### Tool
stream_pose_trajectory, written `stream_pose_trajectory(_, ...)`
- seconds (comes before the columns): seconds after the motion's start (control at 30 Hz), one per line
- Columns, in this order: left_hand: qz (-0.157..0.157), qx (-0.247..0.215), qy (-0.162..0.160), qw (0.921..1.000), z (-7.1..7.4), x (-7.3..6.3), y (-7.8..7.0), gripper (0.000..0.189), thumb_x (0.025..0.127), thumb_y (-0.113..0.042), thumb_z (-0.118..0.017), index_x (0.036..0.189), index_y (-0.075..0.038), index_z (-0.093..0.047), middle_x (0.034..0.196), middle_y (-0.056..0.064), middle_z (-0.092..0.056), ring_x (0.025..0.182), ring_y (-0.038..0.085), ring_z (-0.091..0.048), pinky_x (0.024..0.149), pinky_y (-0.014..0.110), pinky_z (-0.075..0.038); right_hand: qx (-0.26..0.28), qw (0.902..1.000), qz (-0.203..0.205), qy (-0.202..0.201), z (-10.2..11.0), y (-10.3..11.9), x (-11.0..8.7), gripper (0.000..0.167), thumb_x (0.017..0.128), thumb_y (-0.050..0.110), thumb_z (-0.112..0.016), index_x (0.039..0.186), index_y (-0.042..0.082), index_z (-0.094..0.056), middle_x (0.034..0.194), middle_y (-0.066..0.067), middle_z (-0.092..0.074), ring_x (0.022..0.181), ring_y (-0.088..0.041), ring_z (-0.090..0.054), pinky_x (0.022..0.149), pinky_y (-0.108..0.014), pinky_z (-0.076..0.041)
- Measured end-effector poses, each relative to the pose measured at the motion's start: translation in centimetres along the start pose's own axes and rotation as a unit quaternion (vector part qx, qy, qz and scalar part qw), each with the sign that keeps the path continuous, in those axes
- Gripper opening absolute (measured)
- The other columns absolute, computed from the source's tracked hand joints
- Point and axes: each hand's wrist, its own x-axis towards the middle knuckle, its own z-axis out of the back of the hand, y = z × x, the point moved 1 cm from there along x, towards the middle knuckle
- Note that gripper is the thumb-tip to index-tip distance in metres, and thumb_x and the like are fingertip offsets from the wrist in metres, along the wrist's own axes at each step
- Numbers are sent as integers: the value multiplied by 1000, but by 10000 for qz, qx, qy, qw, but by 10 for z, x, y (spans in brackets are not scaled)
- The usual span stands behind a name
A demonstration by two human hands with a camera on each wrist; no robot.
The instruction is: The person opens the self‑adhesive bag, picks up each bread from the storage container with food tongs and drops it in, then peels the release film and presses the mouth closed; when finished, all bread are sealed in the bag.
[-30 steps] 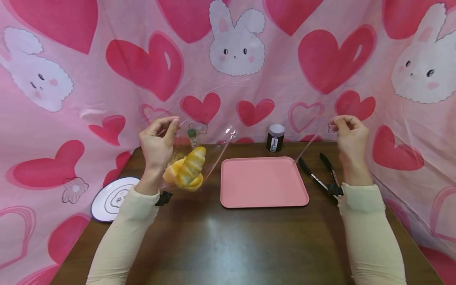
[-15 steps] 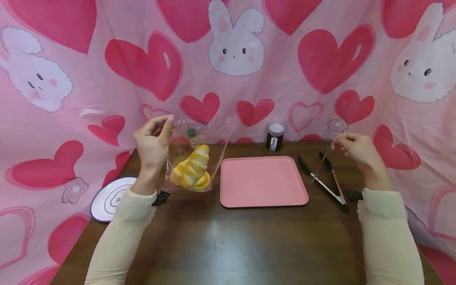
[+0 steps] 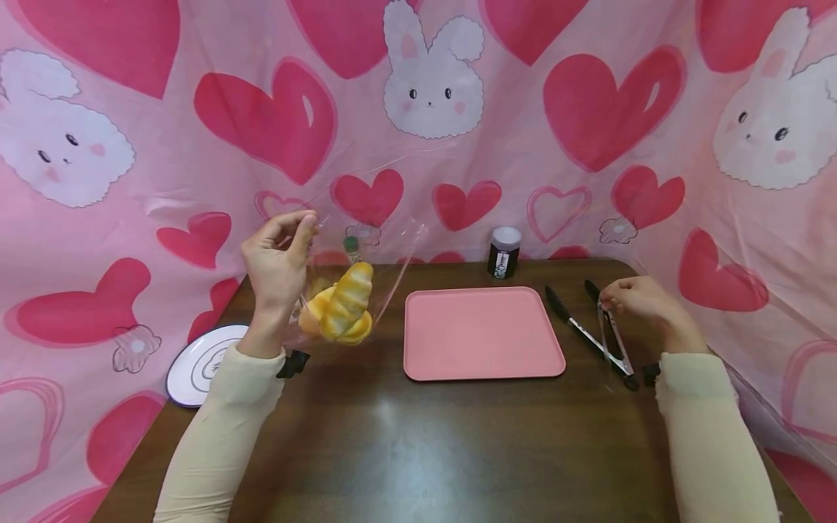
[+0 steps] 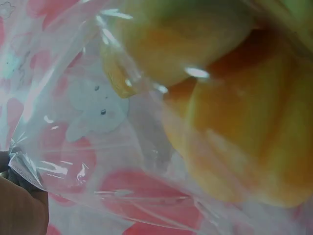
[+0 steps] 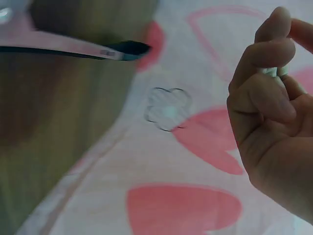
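Note:
My left hand (image 3: 275, 265) pinches the top edge of a clear plastic bag (image 3: 400, 265), which hangs above the table's back left. Inside the bag lie yellow-brown bread rolls (image 3: 349, 299), one of them ridged; they fill much of the left wrist view, where crinkled film spreads between the rolls and my fingers (image 4: 22, 205). Over the right side of the table, my right hand (image 3: 644, 305) pinches a thin clear strip (image 3: 604, 330) that dangles from its fingertips. Tongs (image 3: 557, 305) with black tips lie spread beneath that hand.
A pink tray (image 3: 484, 334) sits mid-table. Behind it stands a dark jar (image 3: 504, 254) with a pale lid. A green-capped bottle (image 3: 352, 247) shows through the bag. At the left edge is a white plate (image 3: 189, 370); a patterned cloth surrounds the table.
My right hand has come down with the strip, from high on the right to low over the tongs. My left hand has shifted slightly left, still holding the bag, which swings a little.

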Motion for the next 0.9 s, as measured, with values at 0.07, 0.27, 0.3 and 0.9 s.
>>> stream_pose_trajectory(0.07,83,-83,-32,9999,0,1,1,16,86,-6,-76,98,6,-76,76,-13,-72,66,4,-64,66,14,-54,-232,9997,40,-18,-5,-8,5,39,102,21,-48,108,-12,-67,84,1,-75,75,-3,-61,69,-22,-51)
stream_pose_trajectory(0.27,284,-108,-101,9995,0,1,1,15,85,-9,-78,97,1,-78,76,-10,-73,67,8,-64,61,15,-52,-1054,9941,-198,-185,-18,-30,15,32,95,24,-56,90,0,-75,90,-10,-72,84,-22,-59,72,-29,-44)
stream_pose_trajectory(0.3,290,-45,-109,9995,0,0,1,16,85,-10,-78,97,0,-78,76,-11,-73,68,8,-65,62,15,-52,-1090,9935,-283,-183,-20,-32,16,31,94,25,-56,89,1,-76,91,-11,-72,86,-25,-59,73,-29,-44)
stream_pose_trajectory(0.9,63,-127,35,9999,-4,-4,-21,19,87,-5,-74,98,11,-73,74,-13,-71,62,3,-60,58,13,-51,-1397,9883,-569,-230,-24,-39,21,31,95,27,-59,98,1,-76,92,-14,-76,101,-41,-63,76,-39,-49)
